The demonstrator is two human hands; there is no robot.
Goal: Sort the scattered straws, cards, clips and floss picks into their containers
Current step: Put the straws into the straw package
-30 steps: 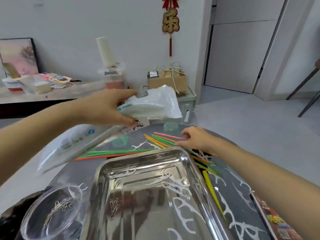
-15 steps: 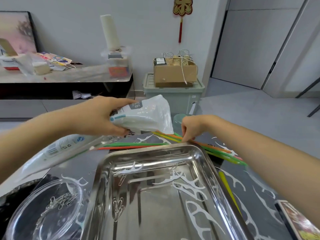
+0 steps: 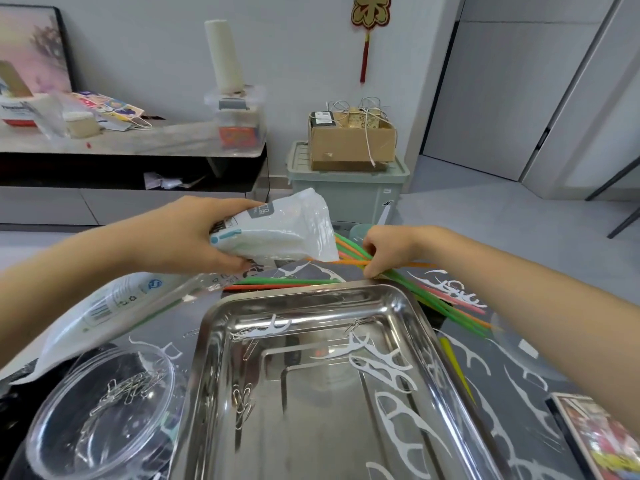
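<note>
- Near left on the table [image 3: 173, 323], a clear round container [image 3: 52, 441] holds a heap of paper clips [image 3: 128, 389]; a long clear plastic bag [image 3: 104, 306] lies flat just beyond it.
- The left hand [image 3: 194, 233] still grips a white floss pick pouch [image 3: 277, 233], lifted above the table's far side.
- At centre, the steel tray [image 3: 207, 341] carries loose floss picks [image 3: 377, 362] and a few stray clips [image 3: 244, 400], all yet to be sorted.
- The right hand [image 3: 384, 251], laid over the scattered straws [image 3: 433, 299] a second ago, now curls its fingers round a gathered bunch of green and orange ones at the tray's far right corner, which suggests the straws are next to be bagged.
- A card [image 3: 595, 434] waits at the near right edge.
</note>
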